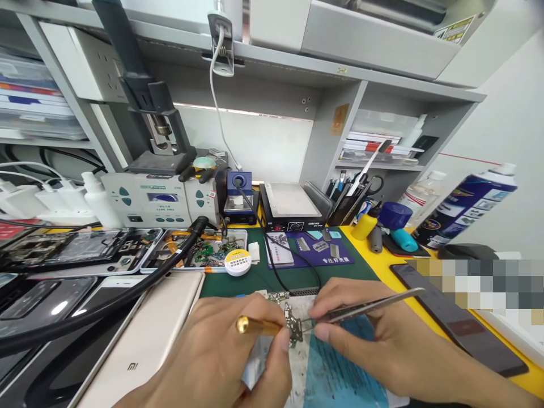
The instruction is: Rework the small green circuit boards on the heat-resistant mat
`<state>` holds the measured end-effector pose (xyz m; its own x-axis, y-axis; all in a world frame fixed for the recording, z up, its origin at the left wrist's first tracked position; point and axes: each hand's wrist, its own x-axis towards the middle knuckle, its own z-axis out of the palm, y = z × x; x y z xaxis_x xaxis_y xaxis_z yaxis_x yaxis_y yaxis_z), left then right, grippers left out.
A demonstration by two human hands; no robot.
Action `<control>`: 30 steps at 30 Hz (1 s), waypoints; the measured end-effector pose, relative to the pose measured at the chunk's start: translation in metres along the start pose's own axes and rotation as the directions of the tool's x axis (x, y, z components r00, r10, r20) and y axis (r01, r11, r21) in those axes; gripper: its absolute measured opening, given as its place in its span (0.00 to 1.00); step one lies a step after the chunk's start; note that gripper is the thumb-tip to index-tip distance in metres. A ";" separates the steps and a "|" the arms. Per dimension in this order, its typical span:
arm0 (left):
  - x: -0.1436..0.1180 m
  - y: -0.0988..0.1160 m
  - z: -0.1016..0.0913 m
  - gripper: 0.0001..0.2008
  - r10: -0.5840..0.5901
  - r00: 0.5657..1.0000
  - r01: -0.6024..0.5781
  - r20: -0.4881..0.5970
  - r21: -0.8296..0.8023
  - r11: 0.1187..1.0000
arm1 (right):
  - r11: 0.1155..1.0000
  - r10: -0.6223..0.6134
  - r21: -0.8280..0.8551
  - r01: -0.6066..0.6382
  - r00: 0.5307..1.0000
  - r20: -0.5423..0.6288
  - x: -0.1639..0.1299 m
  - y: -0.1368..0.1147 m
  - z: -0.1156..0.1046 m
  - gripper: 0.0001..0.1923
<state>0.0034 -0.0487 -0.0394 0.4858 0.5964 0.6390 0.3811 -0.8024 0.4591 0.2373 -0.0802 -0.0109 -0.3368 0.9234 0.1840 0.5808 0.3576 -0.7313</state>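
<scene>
Two hands are closed on tools near the table's front: left hand point(221, 351) grips a brass-tipped iron point(255, 325), right hand point(365, 334) pinches steel tweezers point(365, 309) on the small green circuit board point(294, 327), best held steady.

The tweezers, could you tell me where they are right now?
In the head view, the tweezers are in the right hand, low and right of centre, tips at the small circuit board.

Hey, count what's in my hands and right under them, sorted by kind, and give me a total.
Gold-handled tool, in the left hand: 1
Metal tweezers, in the right hand: 1
Small green circuit board, between the two tool tips: 1
Blue sheet, under the hands: 1
Total: 4
</scene>
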 end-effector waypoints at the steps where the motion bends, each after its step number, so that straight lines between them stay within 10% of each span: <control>1: 0.001 0.000 0.000 0.07 -0.002 1.000 0.002 0.006 -0.004 1.000 | 1.000 0.003 -0.004 -0.003 1.000 -0.004 0.000 0.000 0.000 0.03; 30: -0.001 0.000 0.000 0.08 0.008 1.000 -0.008 -0.023 0.004 1.000 | 0.999 0.031 0.043 -0.031 0.999 0.006 0.002 0.001 0.002 0.03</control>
<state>0.0032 -0.0489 -0.0403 0.4705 0.5892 0.6569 0.3807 -0.8071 0.4513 0.2359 -0.0779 -0.0126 -0.3226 0.9333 0.1574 0.5585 0.3220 -0.7645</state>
